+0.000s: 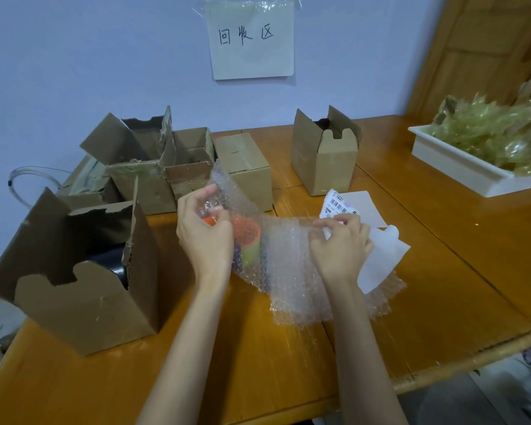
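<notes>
A sheet of clear bubble wrap (288, 259) lies spread over the middle of the wooden table (258, 363). Part of it is wrapped around a small orange and green cup-like object (247, 240). My left hand (204, 233) grips that wrapped object, fingers curled round its top. My right hand (339, 246) pinches the right part of the bubble wrap together with a white paper (383, 256). A shipping label with barcodes (337, 205) lies just behind my right hand.
A large open cardboard box (83, 289) stands at the front left. Several torn open boxes (154, 167) crowd the back left, with a closed box (242, 167) and another open box (325, 154) beside them. A white tray (460, 167) of yellowish plastic sits far right.
</notes>
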Tool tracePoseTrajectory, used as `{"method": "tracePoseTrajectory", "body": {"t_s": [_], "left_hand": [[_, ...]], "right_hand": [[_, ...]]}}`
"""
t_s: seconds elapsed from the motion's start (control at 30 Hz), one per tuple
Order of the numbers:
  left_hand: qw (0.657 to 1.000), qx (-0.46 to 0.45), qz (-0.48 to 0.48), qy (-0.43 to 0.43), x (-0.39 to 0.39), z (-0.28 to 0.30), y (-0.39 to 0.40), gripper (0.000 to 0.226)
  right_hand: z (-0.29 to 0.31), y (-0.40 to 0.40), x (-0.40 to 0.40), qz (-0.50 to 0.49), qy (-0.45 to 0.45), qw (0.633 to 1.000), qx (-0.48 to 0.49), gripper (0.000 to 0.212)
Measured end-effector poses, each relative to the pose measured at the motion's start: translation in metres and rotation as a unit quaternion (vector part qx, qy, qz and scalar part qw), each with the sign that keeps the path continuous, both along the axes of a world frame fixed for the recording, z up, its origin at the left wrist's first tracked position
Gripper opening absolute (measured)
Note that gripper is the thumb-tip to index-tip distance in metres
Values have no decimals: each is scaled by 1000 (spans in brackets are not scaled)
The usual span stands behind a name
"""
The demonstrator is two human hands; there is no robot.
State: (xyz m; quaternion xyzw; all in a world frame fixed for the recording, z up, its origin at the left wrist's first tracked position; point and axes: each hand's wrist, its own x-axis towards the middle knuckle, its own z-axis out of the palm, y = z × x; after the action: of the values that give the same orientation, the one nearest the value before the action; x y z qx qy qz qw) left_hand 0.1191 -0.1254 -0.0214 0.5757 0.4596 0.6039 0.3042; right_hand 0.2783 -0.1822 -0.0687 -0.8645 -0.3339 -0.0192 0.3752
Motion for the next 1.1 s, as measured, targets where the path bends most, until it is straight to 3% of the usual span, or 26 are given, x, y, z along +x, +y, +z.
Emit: {"method": "tracePoseTrajectory", "body": {"t_s": [0.1,0.17,0.23,0.33,0.43,0.53,0.57,0.67,0.77,0.83,1.0,1.1], "left_hand": [[995,-48,-76,-38,-2,11,0,37],[986,-81,-138,-42,-6,20,-2,36],[968,-107,-218,-62,-10,30,-3,35],[931,-130,-325,-109,-18,44,-6,34],[912,-176,-323,-180,-30,40,2,48],[873,-225,-297,-314,-43,33,12,75],[874,-229,-290,-316,-45,30,13,76],[928,-213,-262,-158,-46,24,10,79],[960,-156,-227,-45,-46,19,8,92],[966,-133,-222,-10,-46,18,10,87],[964,-120,-196,134,-48,16,14,71],[971,-68,-103,204,-47,19,11,49]], "right_hand": [[7,1,-8,80,-18,993,83,13],[16,5,-14,164,2,978,125,29],[26,10,-17,260,101,952,130,48],[41,12,-25,346,320,873,120,44],[47,8,-27,339,394,832,194,37],[48,5,-24,270,424,822,268,48],[49,4,-23,253,419,827,276,55],[50,2,-22,245,381,846,280,72],[52,0,-19,239,327,885,230,51],[52,-1,-16,251,312,897,186,42],[51,-7,-10,282,317,900,102,62],[48,-5,-9,277,251,921,109,42]]}}
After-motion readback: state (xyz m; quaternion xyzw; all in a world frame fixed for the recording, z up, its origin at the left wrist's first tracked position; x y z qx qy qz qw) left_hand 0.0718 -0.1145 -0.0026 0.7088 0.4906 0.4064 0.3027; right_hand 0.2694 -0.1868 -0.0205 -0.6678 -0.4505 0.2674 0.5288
